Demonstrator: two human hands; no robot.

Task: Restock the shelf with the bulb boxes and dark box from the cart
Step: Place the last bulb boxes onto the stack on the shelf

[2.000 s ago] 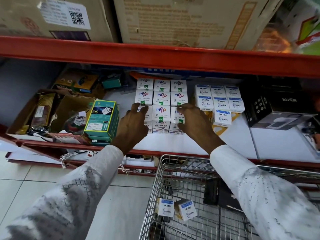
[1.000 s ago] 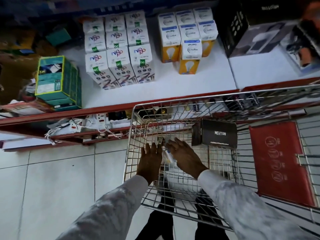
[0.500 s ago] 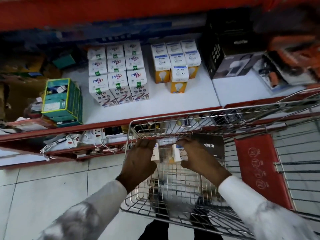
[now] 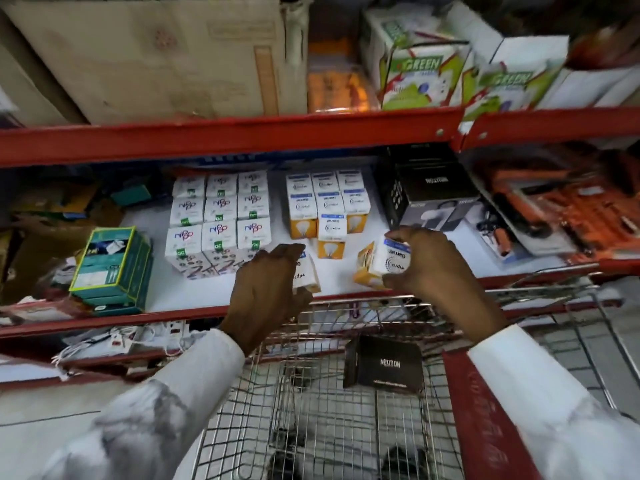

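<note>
My left hand [image 4: 266,285] grips a white bulb box [image 4: 306,273] over the front of the white shelf [image 4: 194,292]. My right hand [image 4: 433,268] holds a second white and yellow bulb box [image 4: 384,263], tilted, a little to the right. Behind them stands a group of matching bulb boxes [image 4: 327,204] on the shelf. The dark box [image 4: 384,363] marked NEUTON stands upright inside the wire cart [image 4: 311,427] below my arms.
White boxes with a red and blue logo [image 4: 218,216] fill the shelf left of the bulb group. A green box stack [image 4: 112,268] sits at the left. Black boxes [image 4: 429,188] and orange tools [image 4: 568,209] lie right. The red upper shelf beam [image 4: 242,135] overhangs.
Both hands have lifted a bulb box each out of the cart and carried them up to the shelf front. My view has tilted upward from the cart to the shelves.
</note>
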